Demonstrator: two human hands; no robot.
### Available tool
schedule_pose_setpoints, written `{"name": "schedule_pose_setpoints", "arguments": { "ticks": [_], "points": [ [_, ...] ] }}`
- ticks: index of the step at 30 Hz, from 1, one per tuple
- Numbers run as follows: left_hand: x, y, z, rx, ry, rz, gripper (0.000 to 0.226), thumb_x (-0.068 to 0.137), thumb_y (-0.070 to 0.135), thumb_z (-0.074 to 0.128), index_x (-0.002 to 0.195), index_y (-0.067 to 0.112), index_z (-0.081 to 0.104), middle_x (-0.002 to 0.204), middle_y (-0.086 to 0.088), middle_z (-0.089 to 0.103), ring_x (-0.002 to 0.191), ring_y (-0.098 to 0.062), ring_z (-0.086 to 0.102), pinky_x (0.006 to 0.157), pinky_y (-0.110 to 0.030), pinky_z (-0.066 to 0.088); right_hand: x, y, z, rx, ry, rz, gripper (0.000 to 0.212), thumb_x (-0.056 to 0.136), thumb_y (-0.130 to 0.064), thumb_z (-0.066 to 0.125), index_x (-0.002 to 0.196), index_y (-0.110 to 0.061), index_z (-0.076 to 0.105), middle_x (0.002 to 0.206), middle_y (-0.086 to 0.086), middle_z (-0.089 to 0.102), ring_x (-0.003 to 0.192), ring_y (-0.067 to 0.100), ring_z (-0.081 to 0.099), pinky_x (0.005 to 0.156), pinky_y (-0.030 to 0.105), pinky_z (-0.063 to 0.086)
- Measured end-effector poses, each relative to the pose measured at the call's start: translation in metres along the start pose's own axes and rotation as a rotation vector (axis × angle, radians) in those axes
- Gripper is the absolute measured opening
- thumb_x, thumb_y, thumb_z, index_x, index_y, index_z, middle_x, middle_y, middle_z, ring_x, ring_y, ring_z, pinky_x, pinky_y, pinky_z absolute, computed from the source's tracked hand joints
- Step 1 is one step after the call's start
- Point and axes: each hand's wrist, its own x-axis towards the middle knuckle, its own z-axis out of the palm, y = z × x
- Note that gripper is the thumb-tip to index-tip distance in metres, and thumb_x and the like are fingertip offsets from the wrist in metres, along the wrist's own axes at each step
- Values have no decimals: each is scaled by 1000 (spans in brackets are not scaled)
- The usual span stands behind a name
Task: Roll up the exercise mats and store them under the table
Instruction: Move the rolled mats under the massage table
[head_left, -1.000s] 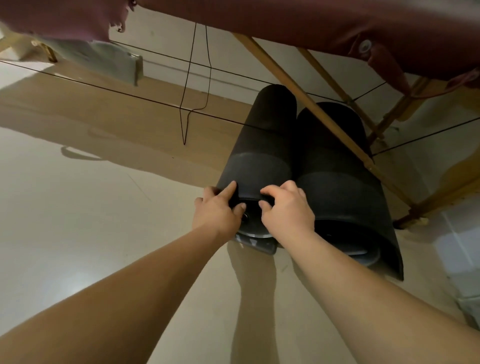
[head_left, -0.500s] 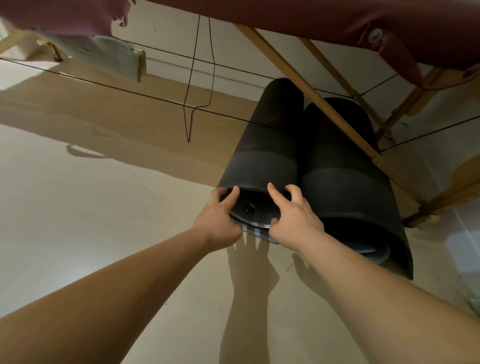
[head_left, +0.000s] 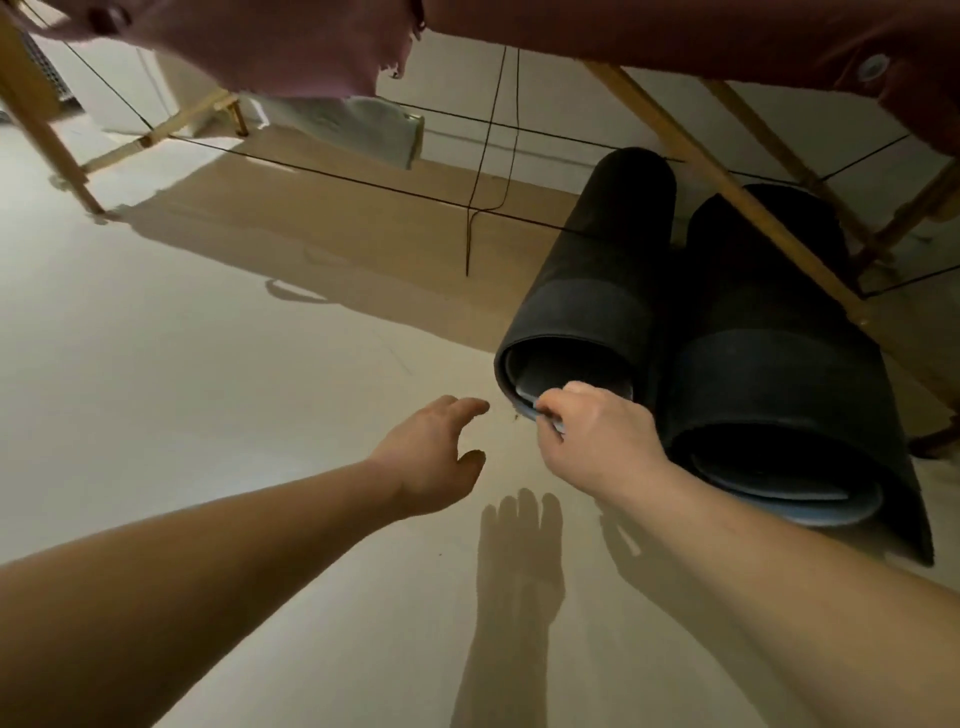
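Centre right, two rolled mats (head_left: 769, 364) are laid on the pale floor (head_left: 156, 395) under the massage table (head_left: 675, 31). The left roll (head_left: 587, 291) seems pinched at its rim by the right hand (head_left: 592, 439), and the left hand (head_left: 431, 460) is held relaxed.

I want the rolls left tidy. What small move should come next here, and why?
Probably the right hand should push the blue inner edge it pinches into the left roll. That edge juts from the roll's near end, while the right roll beside it already lies under the table. The left hand hovers open, touching nothing.
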Motion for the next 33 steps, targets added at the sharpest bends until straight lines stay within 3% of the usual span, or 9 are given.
{"name": "schedule_pose_setpoints", "arguments": {
  "ticks": [6, 12, 17, 20, 23, 26, 29, 31, 33],
  "points": [
    [-103, -85, -47, -62, -20, -220, 78, 101, 39, 65, 167, 31, 24, 164, 5, 40, 134, -16, 58, 111, -35, 48, 11, -110, 18, 249, -191, -66, 35, 101, -45, 53, 129, -32, 68, 112, -11, 71, 109, 19, 67, 91, 37, 55],
    [-225, -176, -69, -331, 205, -533, 75, 101, 38, 65, 166, 33, 28, 161, 5, 46, 130, -14, 61, 109, -35, 50, 13, -249, 30, 227, -363, -242, 34, 100, -46, 57, 128, -31, 68, 103, -14, 65, 102, 16, 64, 91, 36, 55],
    [-306, -226, -100, -387, 311, -661, 72, 102, 32, 64, 166, 26, 30, 157, -1, 52, 132, -19, 61, 112, -36, 50, -10, -383, 46, 286, -482, -402, 35, 99, -45, 58, 127, -28, 70, 112, -9, 67, 96, 16, 67, 91, 39, 58],
    [-341, -248, -122, -377, 437, -716, 65, 102, 29, 65, 162, 24, 40, 147, 2, 60, 125, -15, 63, 111, -35, 50, -27, -449, 61, 303, -527, -473, 39, 99, -48, 58, 131, -28, 67, 126, -6, 68, 108, 17, 66, 96, 40, 56],
    [-375, -284, -140, -297, 719, -873, 54, 101, 32, 64, 153, 23, 51, 150, 0, 54, 129, -20, 56, 106, -35, 49, -42, -508, 72, 411, -615, -512, 57, 95, -58, 62, 142, -26, 61, 144, -7, 60, 131, 17, 57, 104, 36, 49],
    [-395, -321, -138, -423, 668, -1239, 79, 93, 50, 70, 156, 19, 34, 164, -13, 26, 137, -38, 45, 98, -45, 51, -58, -549, 84, 545, -867, -400, 70, 85, -65, 76, 142, -33, 53, 137, -21, 57, 125, 14, 58, 96, 29, 47],
    [-393, -334, -121, -786, 626, -1368, 98, 87, 55, 72, 161, 28, 16, 161, -20, 26, 113, -37, 57, 83, -44, 56, -63, -562, 110, 593, -981, -364, 81, 69, -69, 88, 133, -32, 55, 123, -21, 64, 106, 5, 65, 95, 29, 54],
    [-385, -335, -109, -771, 671, -1360, 105, 86, 61, 71, 164, 38, 6, 158, -18, 27, 126, -40, 50, 96, -49, 53, -58, -558, 122, 591, -966, -336, 99, 60, -78, 86, 143, -34, 54, 131, -17, 64, 112, 10, 66, 100, 35, 55],
    [-381, -331, -105, -696, 712, -1358, 111, 76, 75, 71, 163, 43, 9, 154, -16, 28, 135, -42, 45, 105, -52, 49, -50, -547, 126, 546, -918, -314, 101, 63, -83, 79, 146, -32, 51, 132, -16, 58, 115, 13, 62, 98, 33, 53]
  ]
}}
